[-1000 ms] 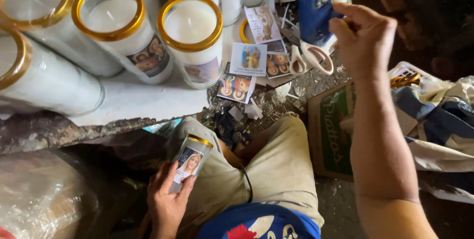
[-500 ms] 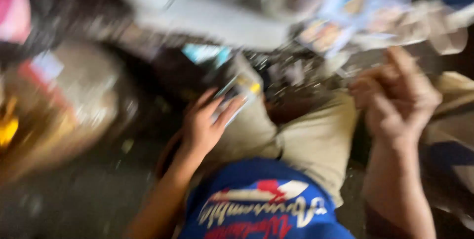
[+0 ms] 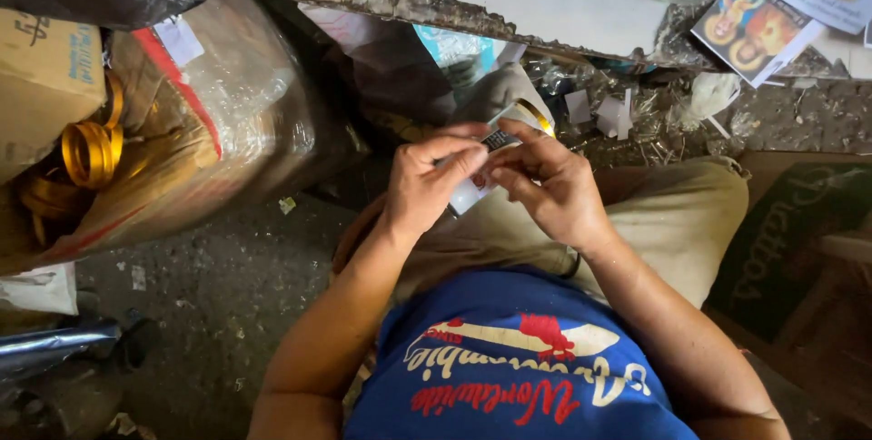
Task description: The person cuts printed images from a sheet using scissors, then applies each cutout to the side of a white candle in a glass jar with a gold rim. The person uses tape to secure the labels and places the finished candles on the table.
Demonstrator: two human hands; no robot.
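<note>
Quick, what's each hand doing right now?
Left hand: closed on the white glass candle over the lap.
Right hand: closed on the same candle, fingers on its label.

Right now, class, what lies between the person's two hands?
In the head view, a small white candle jar with a gold rim lies between the left hand and the right hand. Fingers of both hands touch it, above the person's lap.

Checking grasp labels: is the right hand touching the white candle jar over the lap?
Touching. The head view shows the right hand with fingers wrapped over the white candle jar; the left hand grips it too.
</note>
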